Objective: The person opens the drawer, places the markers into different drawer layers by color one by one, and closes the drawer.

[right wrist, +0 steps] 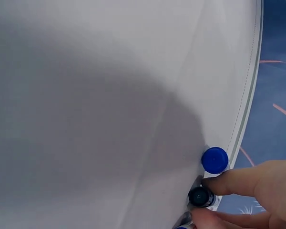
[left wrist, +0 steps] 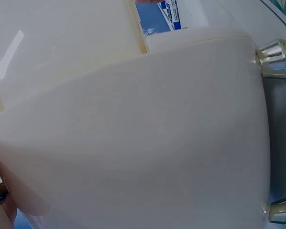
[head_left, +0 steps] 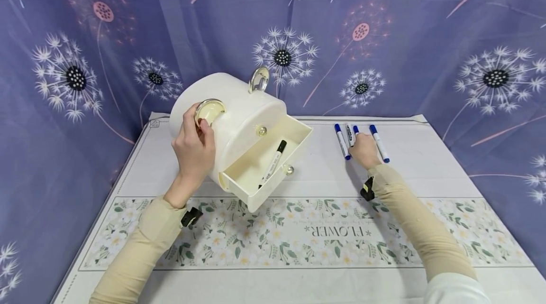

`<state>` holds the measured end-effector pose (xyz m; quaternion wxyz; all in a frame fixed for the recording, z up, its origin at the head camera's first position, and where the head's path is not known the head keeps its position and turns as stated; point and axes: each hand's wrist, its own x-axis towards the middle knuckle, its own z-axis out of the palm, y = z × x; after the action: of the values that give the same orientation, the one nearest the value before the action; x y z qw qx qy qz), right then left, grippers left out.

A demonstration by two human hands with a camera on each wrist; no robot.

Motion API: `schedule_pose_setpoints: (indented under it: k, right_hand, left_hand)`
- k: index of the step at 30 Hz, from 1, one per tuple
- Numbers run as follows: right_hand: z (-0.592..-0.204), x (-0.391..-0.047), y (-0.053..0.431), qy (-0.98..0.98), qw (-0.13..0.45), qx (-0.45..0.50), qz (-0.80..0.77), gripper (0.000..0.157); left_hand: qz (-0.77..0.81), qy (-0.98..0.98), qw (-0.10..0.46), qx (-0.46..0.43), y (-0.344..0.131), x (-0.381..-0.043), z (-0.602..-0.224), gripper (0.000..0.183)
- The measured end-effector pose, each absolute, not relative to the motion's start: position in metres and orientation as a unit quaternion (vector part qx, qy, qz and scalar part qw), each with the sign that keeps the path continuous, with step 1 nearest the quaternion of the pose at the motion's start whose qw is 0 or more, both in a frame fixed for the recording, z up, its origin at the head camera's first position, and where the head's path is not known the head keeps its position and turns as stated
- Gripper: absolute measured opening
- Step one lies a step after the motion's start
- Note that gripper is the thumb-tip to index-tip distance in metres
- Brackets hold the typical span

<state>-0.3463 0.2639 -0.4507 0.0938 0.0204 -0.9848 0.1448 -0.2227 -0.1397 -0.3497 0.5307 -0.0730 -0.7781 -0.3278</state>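
A cream rounded drawer box [head_left: 226,90] stands at left with its lower drawer [head_left: 256,197] pulled out. Inside that drawer lies a white marker with black ends [head_left: 273,164]. My left hand [head_left: 194,145] grips one of two shiny metal-rimmed loops [head_left: 210,110] on top of the box; only part of its fingers shows in the left wrist view. Over on the right, my right hand [head_left: 365,150] is among several markers. Thumb and finger pinch a dark-ended marker [right wrist: 201,196] in the right wrist view, beside a blue-ended marker [right wrist: 215,160].
Another blue-ended marker [head_left: 379,143] lies right of the right hand. A white tablecloth [head_left: 307,285] with a floral strip [head_left: 239,233] covers the table. Purple dandelion-print curtains [head_left: 298,19] rise behind and at both sides. Metal feet [left wrist: 276,59] stick out from the box.
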Motion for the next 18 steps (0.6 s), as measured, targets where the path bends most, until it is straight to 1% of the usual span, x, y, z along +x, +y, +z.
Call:
schedule_pose_setpoints:
  k: [5,11,14,18]
  right_hand:
    - [-0.451,-0.346,0.267,-0.983,0.082,0.017,0.162,0.013]
    - [-0.449,-0.346,0.276,-0.979,0.051,0.004,0.196,0.034]
    - [-0.446,-0.344,0.277,-0.977,0.062,-0.002,0.203,0.041]
    - [-0.444,-0.340,0.276,-0.974,0.074,-0.006,0.214,0.045]
  left_hand:
    - [-0.327,-0.779,0.530,-0.072,-0.139,-0.222,-0.350,0.032]
    - [-0.327,-0.779,0.530,-0.073,-0.138,-0.222,-0.349,0.032]
    - [-0.328,-0.780,0.528,-0.072,-0.139,-0.222,-0.348,0.032]
    - [-0.337,-0.782,0.519,-0.069,-0.139,-0.221,-0.347,0.031]
